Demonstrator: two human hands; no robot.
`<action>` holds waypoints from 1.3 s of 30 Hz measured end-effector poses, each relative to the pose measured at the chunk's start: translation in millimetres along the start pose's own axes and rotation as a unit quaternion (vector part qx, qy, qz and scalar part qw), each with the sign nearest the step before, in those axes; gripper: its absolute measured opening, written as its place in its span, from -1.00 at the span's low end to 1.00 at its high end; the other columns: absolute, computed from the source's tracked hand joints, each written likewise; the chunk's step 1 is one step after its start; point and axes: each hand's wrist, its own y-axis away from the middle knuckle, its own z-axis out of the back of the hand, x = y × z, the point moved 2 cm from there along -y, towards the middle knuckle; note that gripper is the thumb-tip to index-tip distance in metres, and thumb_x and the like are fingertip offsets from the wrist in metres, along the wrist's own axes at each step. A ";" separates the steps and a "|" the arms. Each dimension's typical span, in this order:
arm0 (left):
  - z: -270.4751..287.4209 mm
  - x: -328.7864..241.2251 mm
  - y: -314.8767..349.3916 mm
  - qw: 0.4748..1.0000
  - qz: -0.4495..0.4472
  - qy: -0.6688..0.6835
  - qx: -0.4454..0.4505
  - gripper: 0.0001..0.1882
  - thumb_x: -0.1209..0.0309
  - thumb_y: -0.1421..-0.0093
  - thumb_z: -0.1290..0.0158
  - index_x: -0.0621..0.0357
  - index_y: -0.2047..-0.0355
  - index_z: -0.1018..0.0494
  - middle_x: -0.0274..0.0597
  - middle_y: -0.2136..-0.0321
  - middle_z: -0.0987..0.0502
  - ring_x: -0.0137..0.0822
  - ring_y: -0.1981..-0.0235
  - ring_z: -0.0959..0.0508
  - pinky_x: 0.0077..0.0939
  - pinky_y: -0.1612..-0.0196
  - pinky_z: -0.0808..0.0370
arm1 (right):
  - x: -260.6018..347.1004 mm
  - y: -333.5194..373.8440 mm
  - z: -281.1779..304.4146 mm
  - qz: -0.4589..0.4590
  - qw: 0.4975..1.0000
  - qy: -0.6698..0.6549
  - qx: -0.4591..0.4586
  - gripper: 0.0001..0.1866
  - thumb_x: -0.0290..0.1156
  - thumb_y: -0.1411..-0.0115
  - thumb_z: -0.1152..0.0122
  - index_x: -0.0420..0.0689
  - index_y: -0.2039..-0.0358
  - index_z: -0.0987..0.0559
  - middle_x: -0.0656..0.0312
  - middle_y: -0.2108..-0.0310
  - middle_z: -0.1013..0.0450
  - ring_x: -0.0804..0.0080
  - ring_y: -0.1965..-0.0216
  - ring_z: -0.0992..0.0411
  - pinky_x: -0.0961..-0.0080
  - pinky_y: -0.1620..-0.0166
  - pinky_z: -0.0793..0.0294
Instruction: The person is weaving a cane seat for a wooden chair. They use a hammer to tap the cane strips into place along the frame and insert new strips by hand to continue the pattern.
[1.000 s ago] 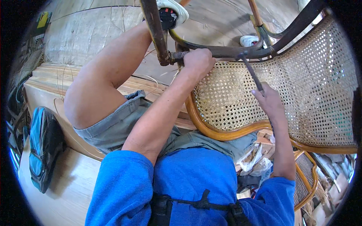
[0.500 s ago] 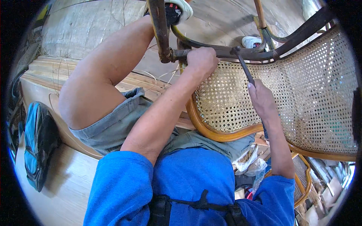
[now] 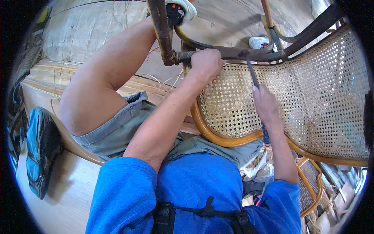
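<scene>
Head view, left hand: our bare left hand (image 3: 207,63) is clenched, knuckles up, at the dark brown round rail (image 3: 265,57); fingertips hidden, so we can't tell what they pinch.
Right hand: our bare right hand (image 3: 266,103) grasps the slim dark-handled hammer (image 3: 253,75), thumb up along the handle.
Hammer: head end away from us, overlapping the rail in view; head blurred, contact we can't tell.
Cane panel: the tan open-weave cane panel (image 3: 233,107) spreads right of our left forearm, far edge along the rail, near edge bound by the glossy orange-brown bent rim (image 3: 212,137), close to our lap.
Post: the dark brown upright post (image 3: 161,33) stands just left of our left hand, by the rail's wrapped end.
Shoes: one white-and-black shoe (image 3: 187,11) beside the post, one white shoe (image 3: 258,42) beyond the rail.
Left side: teal-and-black fabric backpack (image 3: 36,154) on the pale flat board (image 3: 76,183).
Lower right: smaller orange-rimmed cane piece (image 3: 310,181), crumpled clear plastic bag (image 3: 257,165) near it.
Us: blue short-sleeved shirt (image 3: 198,179), black buckled strap (image 3: 208,212) across it.
</scene>
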 end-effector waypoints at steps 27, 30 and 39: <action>-3.0 -2.9 3.2 0.999 -0.003 -0.048 -0.014 -0.71 0.23 -0.07 -0.02 0.21 0.50 -0.57 0.07 0.48 -0.58 -0.03 0.40 -0.61 -0.23 0.32 -0.53 | -19.9 -7.2 -14.0 -0.028 0.998 0.034 0.050 -0.56 -0.10 -0.27 0.16 -0.29 0.33 -0.43 -0.24 0.47 -0.44 -0.18 0.34 -0.44 0.02 0.24 -0.36; 7.2 -2.0 7.3 1.000 0.018 -0.005 -0.005 -0.65 0.16 -0.09 -0.02 0.24 0.49 -0.56 0.14 0.45 -0.56 -0.01 0.38 -0.60 -0.22 0.30 -0.52 | -31.2 -6.5 -2.2 -0.052 0.995 0.088 0.012 -0.55 -0.07 -0.26 0.17 -0.26 0.32 -0.44 -0.20 0.47 -0.46 -0.17 0.34 -0.45 0.02 0.23 -0.37; 35.1 -41.8 26.1 0.552 0.075 0.796 0.238 -0.18 -0.26 -0.23 0.48 0.31 0.20 -0.41 -0.12 0.37 -0.54 -0.19 0.41 -0.54 -0.31 0.29 -0.48 | -48.8 7.3 4.8 0.025 0.961 0.175 -0.215 -0.72 -0.29 -0.11 -0.14 -0.15 0.20 -0.50 0.01 0.27 -0.44 0.02 0.17 -0.40 0.16 0.12 -0.40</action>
